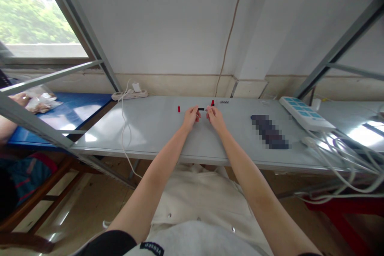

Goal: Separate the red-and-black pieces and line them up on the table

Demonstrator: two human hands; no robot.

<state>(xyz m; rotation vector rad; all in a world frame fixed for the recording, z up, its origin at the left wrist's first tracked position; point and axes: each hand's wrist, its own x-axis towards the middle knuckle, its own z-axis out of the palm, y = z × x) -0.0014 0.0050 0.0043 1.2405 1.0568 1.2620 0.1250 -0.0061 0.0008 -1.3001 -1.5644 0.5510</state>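
Above the middle of the grey table (150, 130), my left hand (191, 118) is closed on one end of a small black rod-like piece (201, 109). My right hand (215, 117) pinches at the piece's other end, where a small pale part shows between the fingertips. A red cylinder (179, 109) stands on the table left of my left hand. Just behind my right hand is a red and black piece (213, 103). Several small dark items (224, 102) lie in a row to its right.
A pixelated dark object (270, 132) lies right of my hands. Farther right is a white power strip (306, 114) with tangled cables. Another strip (129, 95) and white cable sit left. Another person's hand (21, 99) holds a plastic bag above a blue table (81, 104).
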